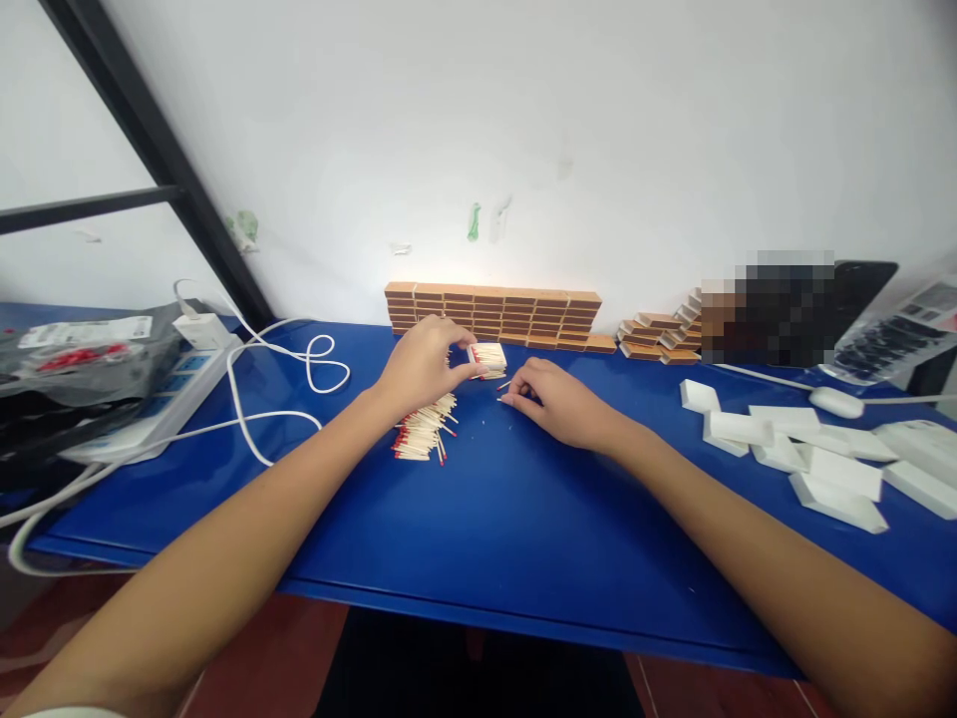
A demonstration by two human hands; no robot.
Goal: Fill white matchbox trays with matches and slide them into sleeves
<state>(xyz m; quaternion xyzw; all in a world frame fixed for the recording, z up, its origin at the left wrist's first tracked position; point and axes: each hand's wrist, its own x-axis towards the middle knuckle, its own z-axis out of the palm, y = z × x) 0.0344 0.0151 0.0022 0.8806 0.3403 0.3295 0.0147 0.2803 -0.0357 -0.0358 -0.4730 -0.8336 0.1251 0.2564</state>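
Cut off at the lower edge, the left forearm (224, 568) and right forearm (755, 558) lie nearest. The left hand (425, 364) has its grip pinching the match-filled tray (472, 353), the landmark, partly covering its left end. Right of the tray, the right hand's (557, 399) grip is pressed together on matchsticks (505, 386), mostly hidden, their number unclear. Left of the tray, nearer, loose matches (425, 434) disappear behind the left hand. Stacked boxes (515, 314) behind the tray are partly covered; well right, pixelation obscures a dark object (863, 299).
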